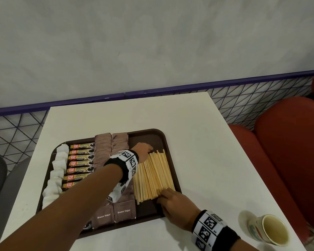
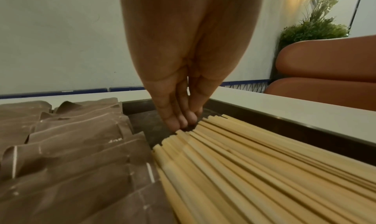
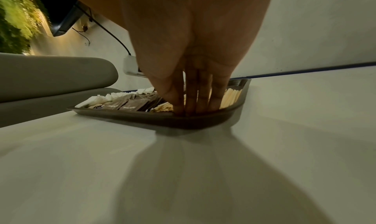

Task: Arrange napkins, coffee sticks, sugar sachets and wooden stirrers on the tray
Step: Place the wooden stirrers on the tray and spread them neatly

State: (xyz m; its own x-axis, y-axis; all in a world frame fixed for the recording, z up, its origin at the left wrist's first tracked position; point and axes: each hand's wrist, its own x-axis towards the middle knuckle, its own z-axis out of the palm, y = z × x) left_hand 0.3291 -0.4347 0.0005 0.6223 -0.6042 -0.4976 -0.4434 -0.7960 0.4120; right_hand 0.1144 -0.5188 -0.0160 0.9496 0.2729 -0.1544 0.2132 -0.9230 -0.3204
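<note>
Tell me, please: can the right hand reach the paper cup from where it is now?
Probably yes. The right hand is at the near ends of the wooden stirrers, and the paper cup stands on the same side, with only bare table between them.
</note>
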